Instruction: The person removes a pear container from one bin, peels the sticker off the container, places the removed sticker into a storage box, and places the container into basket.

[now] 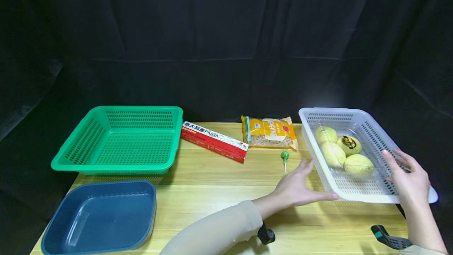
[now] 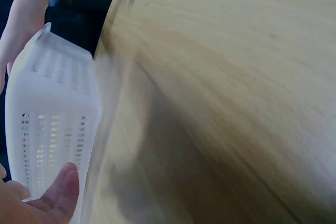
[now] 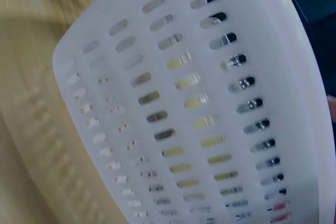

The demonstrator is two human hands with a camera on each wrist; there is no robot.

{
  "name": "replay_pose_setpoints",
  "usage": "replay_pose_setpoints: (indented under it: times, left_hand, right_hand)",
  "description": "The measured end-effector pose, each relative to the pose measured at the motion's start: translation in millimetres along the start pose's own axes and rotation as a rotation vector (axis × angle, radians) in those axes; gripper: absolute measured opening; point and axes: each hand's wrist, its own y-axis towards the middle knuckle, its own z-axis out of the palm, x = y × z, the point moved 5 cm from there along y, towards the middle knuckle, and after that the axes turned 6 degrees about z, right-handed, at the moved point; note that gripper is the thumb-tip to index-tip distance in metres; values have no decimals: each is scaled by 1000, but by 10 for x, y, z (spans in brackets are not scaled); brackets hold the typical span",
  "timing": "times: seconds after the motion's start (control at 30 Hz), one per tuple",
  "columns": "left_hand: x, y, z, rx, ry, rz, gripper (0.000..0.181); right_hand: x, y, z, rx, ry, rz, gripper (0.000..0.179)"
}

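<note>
A white slotted basket [image 1: 389, 198] is at the right, holding a clear plastic pack of pale yellow fruits [image 1: 359, 165] with a dark round label. Next to its left side, my left hand [image 1: 295, 188] has its fingers spread, the thumb tip right at the front rim. In the left wrist view that thumb [image 2: 65, 187] overlaps the slotted wall. My right hand [image 1: 410, 178] reaches over the basket's right end, fingers loosely bent and apart beside the pack's right edge. The basket's slotted wall [image 3: 210, 124] fills most of the right wrist view, hiding most of that hand.
A green lollipop [image 1: 284, 155] lies left of the basket, in front of an orange grain bag [image 1: 270, 132]. Further left are a red pasta box [image 1: 216, 141], a green basket [image 1: 109, 167] and a blue tub [image 1: 106, 223]. Black cloth [image 1: 219, 50] hangs behind the wooden table [image 1: 198, 196].
</note>
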Motion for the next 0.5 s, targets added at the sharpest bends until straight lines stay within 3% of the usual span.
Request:
replay_pose_setpoints:
  times: [0.2,0.5]
  left_hand:
    - [-71,61,141,19,-42,84,113]
    - [-107,92,229,-16,-26,68,118]
  right_hand:
    - [50,29,66,36,-36,58,94]
    - [34,72,110,100,0,166,102]
